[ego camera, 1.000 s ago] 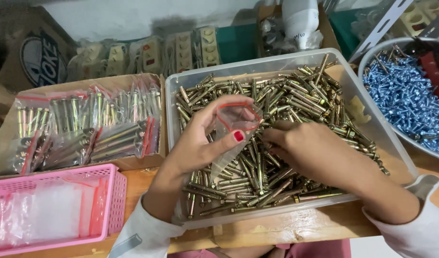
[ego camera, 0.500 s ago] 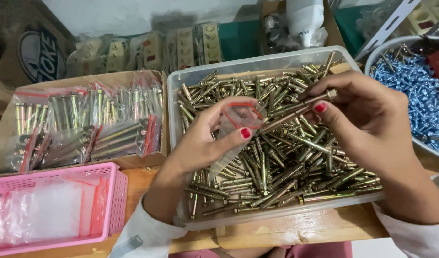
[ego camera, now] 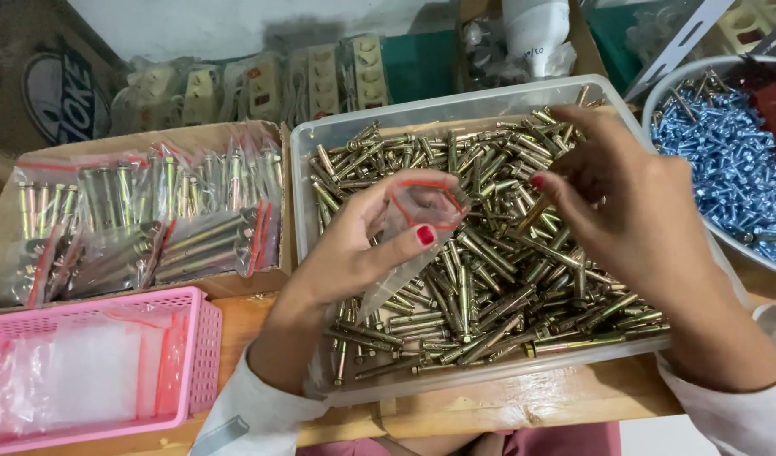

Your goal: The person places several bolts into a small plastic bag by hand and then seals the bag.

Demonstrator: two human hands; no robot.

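- Clear plastic tray (ego camera: 320,143): the landmark of the scene, a shallow translucent bin heaped with brass-coloured anchor bolts (ego camera: 489,295); it rests on a wooden surface (ego camera: 523,405).
- Left hand (ego camera: 363,245): poised over the left half of the tray, thumb and fingers pinched on the mouth of a small clear bag (ego camera: 417,215) with a red-edged top, keeping it open; the bag's body hangs down toward the bolts.
- Right hand (ego camera: 633,211): raised over the right half of the tray, fingers curled and closed on a single bolt (ego camera: 536,211) pinched at the fingertips, its tip just beside the bag's mouth.
- Cardboard box (ego camera: 143,139): just left of the tray, filled with sealed bags of bolts (ego camera: 151,219) lying in rows.
- Pink basket (ego camera: 198,346): left of the tray's near corner, below the cardboard box, containing empty clear bags (ego camera: 75,371).
- Round tub (ego camera: 658,93): just right of the tray, piled with blue-tinted screws (ego camera: 726,160).
- White sockets (ego camera: 261,84): wrapped in plastic, lined up behind the tray and box.
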